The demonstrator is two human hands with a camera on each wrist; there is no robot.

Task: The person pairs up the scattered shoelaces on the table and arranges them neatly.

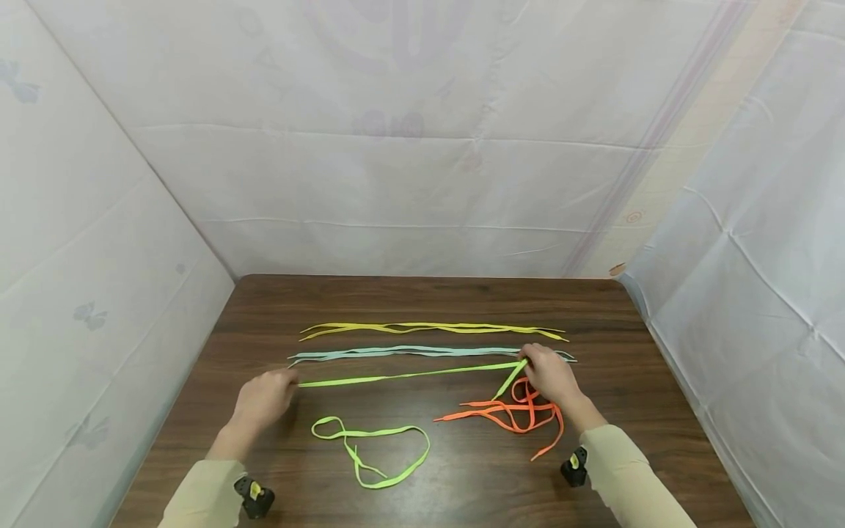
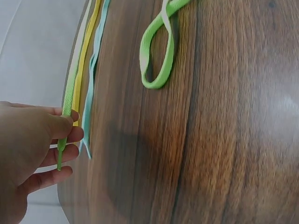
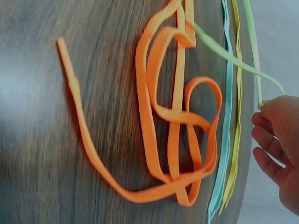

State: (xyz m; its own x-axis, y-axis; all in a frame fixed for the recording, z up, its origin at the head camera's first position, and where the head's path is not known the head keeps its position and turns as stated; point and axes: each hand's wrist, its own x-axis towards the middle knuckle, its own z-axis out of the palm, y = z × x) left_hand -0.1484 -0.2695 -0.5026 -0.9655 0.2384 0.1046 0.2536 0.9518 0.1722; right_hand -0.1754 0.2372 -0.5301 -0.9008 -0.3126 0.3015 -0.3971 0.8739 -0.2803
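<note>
A lime-green shoelace (image 1: 409, 375) runs nearly straight between my two hands. My left hand (image 1: 264, 400) pinches it close to its tipped end, and in the left wrist view that tip hangs below the thumb and forefinger. On the other side my right hand (image 1: 549, 370) pinches the lace between thumb and forefinger, with a short tail dropping from there toward the orange lace. Just beyond lies a pale blue shoelace (image 1: 409, 350), and behind that a yellow shoelace (image 1: 429, 326), both laid out lengthwise. Loops of orange shoelace (image 3: 173, 144) lie tangled beneath my right hand.
Another lime-green shoelace (image 1: 396, 480) lies in a loose loop at the front of the brown wooden table (image 1: 462, 477). White sheeting (image 1: 422, 183) hangs behind the table and on both sides. Each wrist carries a small black camera.
</note>
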